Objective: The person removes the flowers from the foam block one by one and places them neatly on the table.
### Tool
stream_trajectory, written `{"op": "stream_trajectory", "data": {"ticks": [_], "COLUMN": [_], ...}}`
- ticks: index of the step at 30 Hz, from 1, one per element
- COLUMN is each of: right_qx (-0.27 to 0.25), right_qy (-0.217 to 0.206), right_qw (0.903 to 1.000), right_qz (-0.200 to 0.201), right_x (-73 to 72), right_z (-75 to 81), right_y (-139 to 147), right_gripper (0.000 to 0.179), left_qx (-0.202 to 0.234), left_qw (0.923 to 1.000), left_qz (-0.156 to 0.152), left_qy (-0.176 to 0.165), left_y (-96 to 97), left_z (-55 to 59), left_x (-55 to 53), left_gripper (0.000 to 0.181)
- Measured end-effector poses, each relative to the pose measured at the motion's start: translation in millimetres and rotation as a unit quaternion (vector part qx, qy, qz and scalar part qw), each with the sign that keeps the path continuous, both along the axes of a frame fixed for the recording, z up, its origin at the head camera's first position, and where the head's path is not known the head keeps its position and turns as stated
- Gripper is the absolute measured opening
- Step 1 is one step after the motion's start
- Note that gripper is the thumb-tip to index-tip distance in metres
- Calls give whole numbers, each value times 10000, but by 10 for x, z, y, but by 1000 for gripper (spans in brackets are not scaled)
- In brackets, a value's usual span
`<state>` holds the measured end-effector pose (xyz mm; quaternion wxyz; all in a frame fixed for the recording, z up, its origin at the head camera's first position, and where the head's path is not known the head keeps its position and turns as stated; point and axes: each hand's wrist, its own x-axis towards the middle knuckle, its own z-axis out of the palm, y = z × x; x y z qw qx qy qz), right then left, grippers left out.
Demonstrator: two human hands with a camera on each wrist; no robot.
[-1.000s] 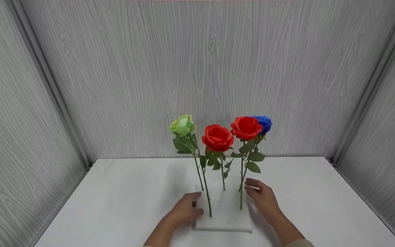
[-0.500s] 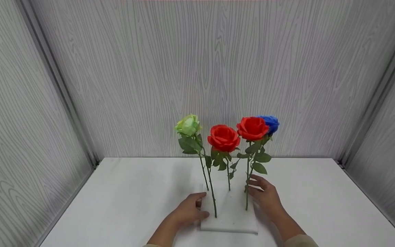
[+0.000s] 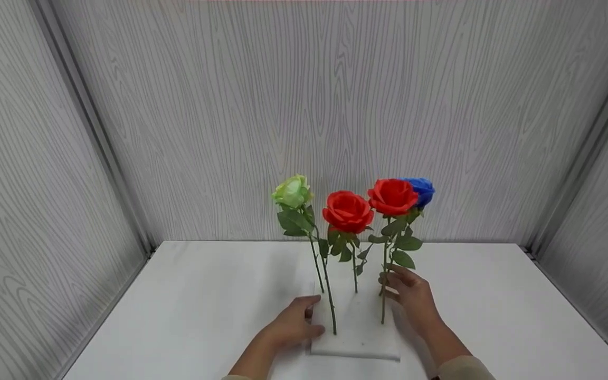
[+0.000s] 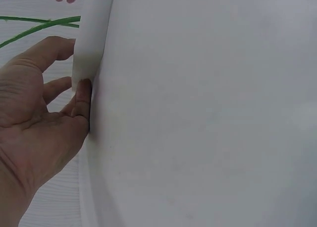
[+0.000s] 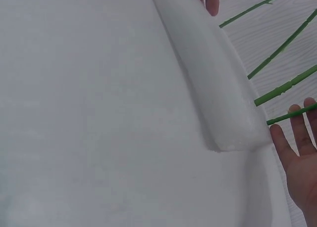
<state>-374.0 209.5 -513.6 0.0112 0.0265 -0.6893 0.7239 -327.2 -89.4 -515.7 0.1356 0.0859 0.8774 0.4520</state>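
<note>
Several long-stemmed artificial roses stand in a white foam block [image 3: 357, 345]: a pale green rose [image 3: 292, 192], two red roses [image 3: 347, 212] [image 3: 392, 197] and a blue rose [image 3: 424, 191] partly behind the right-hand red one. My left hand [image 3: 294, 323] rests at the block's left side, thumb near the front and index finger farther back; the left wrist view shows the fingertips against its edge. At the back right, my right hand [image 3: 415, 295] has its fingers spread by the stems. In the right wrist view one fingertip meets the block's corner and others lie behind a green stem [image 5: 292, 114].
The block stands on a white table [image 3: 214, 306]. Grey wood-grain panels rise at the back [image 3: 230, 116], left [image 3: 29, 211] and right [image 3: 599, 211]. The leaves [image 3: 404, 250] of the right-hand roses hang just above my right hand.
My right hand has moved up and in, so its fingers now overlap the right-hand stems. My left hand stays at the block's edge. The whole head view has shifted slightly.
</note>
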Motion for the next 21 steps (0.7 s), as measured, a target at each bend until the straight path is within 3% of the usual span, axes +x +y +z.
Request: {"op": "stream_trajectory", "data": {"ticks": [5, 21], "right_qx": [43, -54], "right_qy": [-106, -104], "right_qw": [9999, 9999], "right_qz": [58, 109], "right_x": [10, 8], "right_z": [33, 39], "right_y": [6, 30], "right_gripper": [37, 35], "left_qx": [-88, -77], "left_qw": [9999, 9999], "left_qz": [-129, -140], "left_qy": [42, -32], "left_y": [-7, -2], "left_z": [10, 23], "left_x": [-6, -1], "left_gripper": [78, 77]}}
